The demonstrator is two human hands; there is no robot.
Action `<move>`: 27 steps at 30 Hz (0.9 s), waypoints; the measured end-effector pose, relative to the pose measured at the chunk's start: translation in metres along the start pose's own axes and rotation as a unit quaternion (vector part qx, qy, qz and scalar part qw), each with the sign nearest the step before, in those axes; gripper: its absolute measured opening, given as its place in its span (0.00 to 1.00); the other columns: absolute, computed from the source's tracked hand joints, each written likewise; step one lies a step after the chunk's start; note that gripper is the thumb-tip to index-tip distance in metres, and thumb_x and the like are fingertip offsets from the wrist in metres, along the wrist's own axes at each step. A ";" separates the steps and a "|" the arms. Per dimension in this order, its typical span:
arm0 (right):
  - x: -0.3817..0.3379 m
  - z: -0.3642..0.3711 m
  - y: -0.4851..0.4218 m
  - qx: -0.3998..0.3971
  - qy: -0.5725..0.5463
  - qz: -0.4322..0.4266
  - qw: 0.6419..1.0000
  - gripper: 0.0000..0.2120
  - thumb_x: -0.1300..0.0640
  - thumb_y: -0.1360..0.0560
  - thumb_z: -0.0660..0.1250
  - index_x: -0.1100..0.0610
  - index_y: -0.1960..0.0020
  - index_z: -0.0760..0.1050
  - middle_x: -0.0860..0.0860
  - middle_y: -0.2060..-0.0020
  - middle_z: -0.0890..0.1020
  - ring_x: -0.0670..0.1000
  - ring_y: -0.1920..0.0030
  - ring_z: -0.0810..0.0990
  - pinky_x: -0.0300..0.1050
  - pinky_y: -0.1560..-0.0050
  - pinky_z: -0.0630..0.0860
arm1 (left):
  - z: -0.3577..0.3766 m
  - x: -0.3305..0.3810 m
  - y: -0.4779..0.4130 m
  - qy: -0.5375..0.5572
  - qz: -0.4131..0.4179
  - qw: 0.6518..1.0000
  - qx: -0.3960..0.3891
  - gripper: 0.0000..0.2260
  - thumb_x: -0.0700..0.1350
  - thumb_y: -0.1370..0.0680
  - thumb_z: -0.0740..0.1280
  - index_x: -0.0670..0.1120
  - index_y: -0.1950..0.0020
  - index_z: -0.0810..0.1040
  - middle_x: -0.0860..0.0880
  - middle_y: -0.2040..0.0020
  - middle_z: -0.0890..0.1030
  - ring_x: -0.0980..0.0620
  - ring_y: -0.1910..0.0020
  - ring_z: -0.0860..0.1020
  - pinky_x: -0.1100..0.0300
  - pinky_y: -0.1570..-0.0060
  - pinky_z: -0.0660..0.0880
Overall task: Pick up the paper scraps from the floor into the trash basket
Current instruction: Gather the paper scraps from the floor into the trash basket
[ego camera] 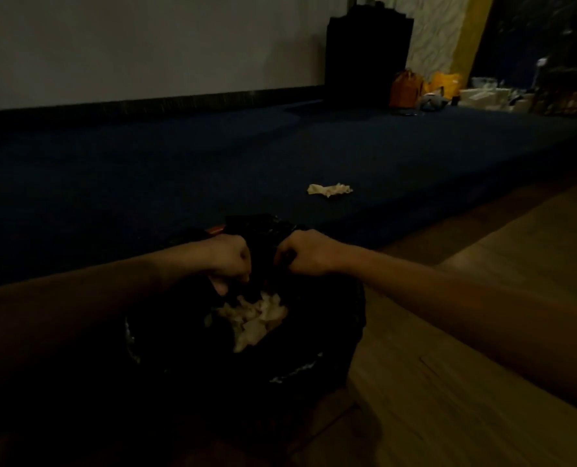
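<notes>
A trash basket lined with a black plastic bag [320,332] stands on the floor right in front of me. Crumpled pale paper scraps [253,318] lie inside it. My left hand [228,259] and my right hand [300,252] are both closed on the far edge of the black bag, close together over the basket. One crumpled paper scrap [329,189] lies on the dark blue carpet [145,170], beyond the basket and slightly to the right. The room is dim.
Wooden floor [448,332] runs along the right of the carpet. A white wall [145,45] with a dark skirting is at the back. A tall black box [368,55], an orange bag [406,91], a yellow bag [445,82] and clutter sit at the far right.
</notes>
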State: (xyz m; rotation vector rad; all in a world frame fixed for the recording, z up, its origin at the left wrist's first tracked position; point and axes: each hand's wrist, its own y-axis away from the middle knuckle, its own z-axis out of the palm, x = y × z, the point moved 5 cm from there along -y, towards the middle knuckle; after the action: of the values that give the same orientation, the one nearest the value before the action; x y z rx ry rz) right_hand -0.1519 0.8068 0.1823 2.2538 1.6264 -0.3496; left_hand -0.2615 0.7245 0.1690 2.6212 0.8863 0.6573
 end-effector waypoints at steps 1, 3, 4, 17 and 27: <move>-0.002 -0.009 -0.003 0.019 0.016 0.001 1.000 0.14 0.63 0.26 0.64 0.56 0.42 0.78 0.54 0.43 0.80 0.52 0.45 0.79 0.40 0.48 0.74 | -0.008 0.000 -0.003 0.018 0.027 0.999 0.028 0.06 0.38 0.26 0.66 0.42 0.50 0.79 0.42 0.55 0.81 0.45 0.64 0.82 0.61 0.70 0.80; -0.005 -0.032 -0.013 0.074 0.019 -0.003 0.997 0.12 0.63 0.26 0.64 0.57 0.44 0.79 0.53 0.45 0.82 0.50 0.47 0.80 0.40 0.46 0.75 | -0.031 0.005 -0.009 0.055 0.089 0.991 0.082 0.06 0.37 0.25 0.64 0.43 0.52 0.80 0.44 0.58 0.81 0.50 0.68 0.81 0.65 0.74 0.79; -0.007 -0.045 -0.019 0.107 0.015 -0.007 0.994 0.11 0.64 0.27 0.65 0.57 0.46 0.80 0.53 0.47 0.83 0.48 0.50 0.80 0.42 0.46 0.77 | -0.043 0.009 -0.010 0.072 0.121 0.985 0.103 0.07 0.36 0.25 0.63 0.43 0.53 0.80 0.45 0.59 0.81 0.51 0.69 0.81 0.66 0.75 0.78; 0.120 -0.116 -0.099 0.134 0.112 0.115 0.978 0.09 0.60 0.26 0.67 0.59 0.47 0.79 0.57 0.42 0.79 0.55 0.43 0.76 0.45 0.46 0.72 | -0.110 0.078 -0.085 0.107 0.255 0.930 0.244 0.07 0.35 0.27 0.67 0.43 0.52 0.81 0.49 0.62 0.79 0.53 0.64 0.79 0.59 0.60 0.77; 0.301 -0.090 -0.173 0.129 0.062 0.162 0.976 0.16 0.52 0.27 0.68 0.56 0.41 0.74 0.59 0.41 0.75 0.59 0.42 0.74 0.54 0.41 0.75 | -0.077 0.136 -0.196 -0.043 0.143 0.979 0.139 0.16 0.43 0.25 0.67 0.47 0.38 0.74 0.46 0.45 0.77 0.50 0.49 0.76 0.58 0.49 0.73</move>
State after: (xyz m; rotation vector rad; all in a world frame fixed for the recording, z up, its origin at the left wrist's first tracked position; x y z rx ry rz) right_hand -0.2215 1.1540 0.1251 2.7329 1.2959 -0.3574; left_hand -0.3018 0.9698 0.1986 3.0389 0.6185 0.5133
